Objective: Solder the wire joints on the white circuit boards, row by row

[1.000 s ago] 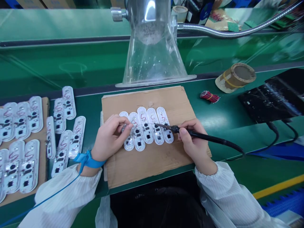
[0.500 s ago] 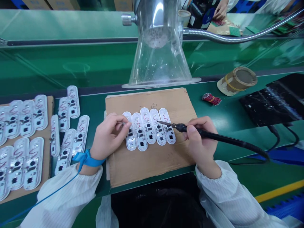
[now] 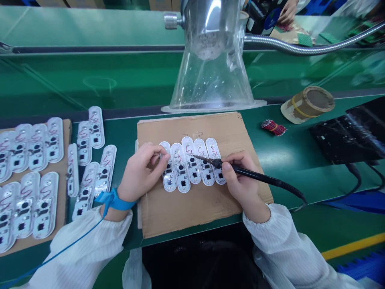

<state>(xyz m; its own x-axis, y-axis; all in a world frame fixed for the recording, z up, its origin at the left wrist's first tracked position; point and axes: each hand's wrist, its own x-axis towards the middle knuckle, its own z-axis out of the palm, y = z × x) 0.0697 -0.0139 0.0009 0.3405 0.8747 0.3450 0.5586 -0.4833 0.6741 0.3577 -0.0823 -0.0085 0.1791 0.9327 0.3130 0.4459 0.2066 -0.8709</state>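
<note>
Several oval white circuit boards (image 3: 181, 168) with short red wires lie in a row on a cardboard sheet (image 3: 192, 212). In my right hand (image 3: 242, 178) is a soldering iron (image 3: 255, 173), its tip over the upper part of the middle board, by the red wire; whether it touches cannot be seen. My left hand (image 3: 144, 170), with a blue wrist strap (image 3: 117, 199), is closed in a pinch at the row's left end. From its fingertips a thin solder wire (image 3: 179, 155) reaches toward the iron's tip, only faintly visible.
More such boards (image 3: 45, 204) lie on cardboard and bench at left. A clear fume hood (image 3: 212, 86) hangs behind the row. At right are a bundle of red wires (image 3: 273, 127), a round container (image 3: 308, 104) and a black box (image 3: 349, 132). A co-worker's hand (image 3: 288, 12) shows beyond.
My right hand has moved left with the soldering iron, its tip going from the fourth board to the middle one. My left hand keeps its pinch beside the row. The view has shifted slightly.
</note>
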